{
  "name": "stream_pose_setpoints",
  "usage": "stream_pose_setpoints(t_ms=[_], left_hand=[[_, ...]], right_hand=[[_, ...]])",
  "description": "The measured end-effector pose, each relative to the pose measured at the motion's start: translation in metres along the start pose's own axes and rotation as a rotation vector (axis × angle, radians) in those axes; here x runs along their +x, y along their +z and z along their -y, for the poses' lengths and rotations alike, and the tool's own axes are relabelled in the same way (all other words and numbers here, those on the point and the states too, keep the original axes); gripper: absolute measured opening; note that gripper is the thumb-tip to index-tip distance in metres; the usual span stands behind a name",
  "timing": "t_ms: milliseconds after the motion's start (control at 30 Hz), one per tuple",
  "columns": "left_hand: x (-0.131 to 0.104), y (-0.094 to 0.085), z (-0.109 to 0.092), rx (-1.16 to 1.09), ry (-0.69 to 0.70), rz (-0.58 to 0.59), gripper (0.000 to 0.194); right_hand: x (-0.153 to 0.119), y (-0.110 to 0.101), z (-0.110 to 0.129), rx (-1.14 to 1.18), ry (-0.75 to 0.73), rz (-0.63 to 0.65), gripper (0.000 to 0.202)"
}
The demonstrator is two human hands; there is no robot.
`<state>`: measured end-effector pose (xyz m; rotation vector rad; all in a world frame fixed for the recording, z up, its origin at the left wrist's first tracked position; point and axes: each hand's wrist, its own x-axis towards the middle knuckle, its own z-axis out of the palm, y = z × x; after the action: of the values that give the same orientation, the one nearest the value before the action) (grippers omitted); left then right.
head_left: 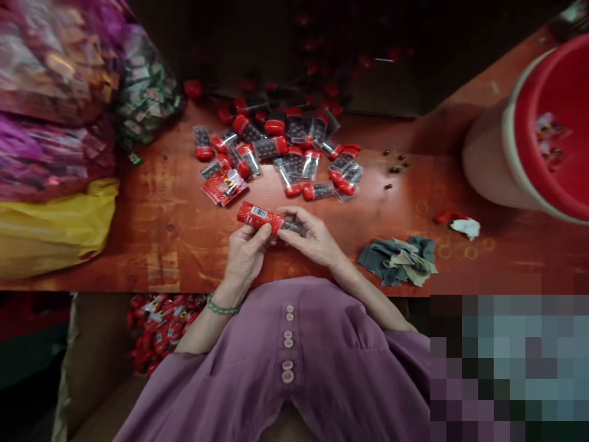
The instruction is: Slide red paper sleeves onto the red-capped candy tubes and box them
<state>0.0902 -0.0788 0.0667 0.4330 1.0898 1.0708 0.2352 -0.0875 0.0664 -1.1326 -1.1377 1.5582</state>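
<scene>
Left hand (246, 248) grips the red printed sleeve (258, 217) near its right end, thumb and fingers closed round it; the sleeve's free end, with a small white barcode patch, sticks out up and to the left. Right hand (313, 236) is closed on the clear plastic tube of dark round sweets (293, 226), fingers curled over the top so only a short stretch of the tube shows between the two hands. Sleeve and tube lie end to end on one line, long axis running left to right with a slight downward tilt toward the right, held just above the near edge of the red-brown wooden table (175, 245). The two hands sit about equally close to the joint; the right hand covers the tube's far end, so its cap cannot be seen. Whether the tube is partly inside the sleeve or only butted against it cannot be told. Beyond the hands, well apart, lies a heap of clear red-capped tubes (285, 150). A crumpled grey-green cloth (399, 259) lies to the right, near the right forearm. A large red bucket with pale rim (529, 147) is cut off at the right edge. Bulging bags of wrapped goods (50, 104) at left are blurred. Lower right corner is pixelated, unreadable.
</scene>
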Motion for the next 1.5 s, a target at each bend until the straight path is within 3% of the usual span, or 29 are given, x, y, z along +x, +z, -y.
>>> stream_pose_setpoints(t_ms=[300,433,600,733,833,900,1000,1167,1500], left_hand=[[0.014,-0.010,-0.002,0.102,0.047,0.065,0.025],[0.020,-0.016,-0.002,0.209,0.010,0.098,0.026],[0.021,-0.014,0.004,0.060,0.036,0.082,0.036],[0.022,-0.012,0.007,-0.028,0.047,0.013,0.031],[0.023,-0.011,0.005,-0.049,0.011,0.029,0.030],[0.023,-0.011,0.004,-0.042,0.008,0.050,0.029],[0.025,-0.012,0.001,0.008,0.013,0.083,0.027],[0.027,-0.011,-0.003,0.051,0.044,0.097,0.025],[0.031,-0.014,-0.005,-0.021,0.024,-0.074,0.031]], right_hand=[[0.005,0.002,0.000,-0.383,-0.182,0.006,0.033],[0.006,0.007,-0.005,-0.218,-0.072,-0.059,0.030],[0.007,0.011,-0.012,-0.106,-0.062,-0.076,0.031],[0.011,0.009,-0.014,-0.333,-0.220,-0.053,0.029],[0.013,0.007,-0.016,-0.499,-0.388,-0.040,0.031],[0.013,0.006,-0.017,-0.524,-0.425,-0.047,0.033],[0.013,0.008,-0.019,-0.366,-0.290,-0.072,0.035],[0.019,0.014,-0.021,0.078,0.025,-0.002,0.034],[0.023,0.015,-0.012,-0.195,-0.088,-0.027,0.033]])
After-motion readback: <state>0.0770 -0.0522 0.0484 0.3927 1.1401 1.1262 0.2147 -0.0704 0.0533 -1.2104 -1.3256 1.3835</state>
